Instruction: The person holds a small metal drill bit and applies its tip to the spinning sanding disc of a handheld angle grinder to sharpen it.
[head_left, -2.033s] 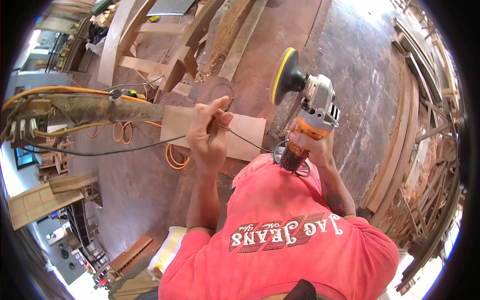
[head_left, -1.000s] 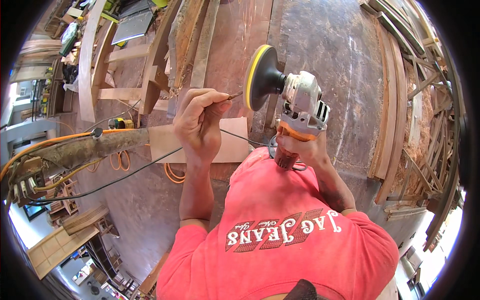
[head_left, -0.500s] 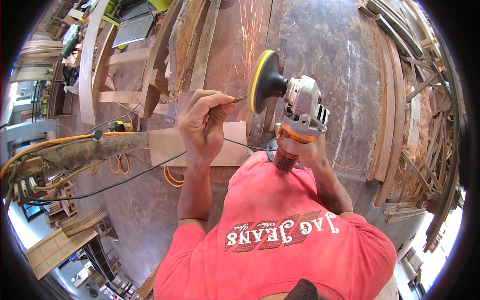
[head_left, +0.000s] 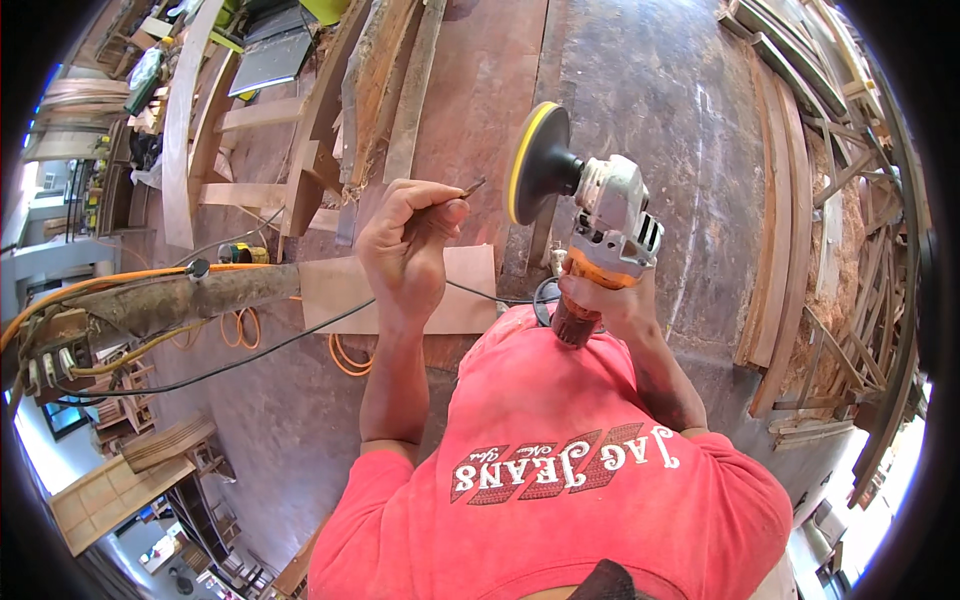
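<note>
My left hand (head_left: 405,245) is raised, thumb and fingers pinching a small, dark metal bit (head_left: 476,187) whose tip points up and to the right. My right hand (head_left: 612,305) is wrapped around the orange body of an angle grinder (head_left: 612,205), held upright close to my chest. On its head is a round black backing pad (head_left: 547,160) with a yellow edge, facing left toward the bit. A small gap separates the bit from the disc, and no sparks show. Part of my right hand's grip is hidden behind the tool.
A pale board (head_left: 470,290) lies beneath my left wrist. A black cable (head_left: 300,340) crosses below it, and an orange cable (head_left: 130,282) runs along a post at left. A wooden frame (head_left: 250,195) stands at far left; long planks (head_left: 790,220) and scraps pile up at right.
Half a second ago the bit touched the disc's edge and sparks flew away from me. Now the grinder has shifted slightly right, the bit is apart from it, and the sparks are gone.
</note>
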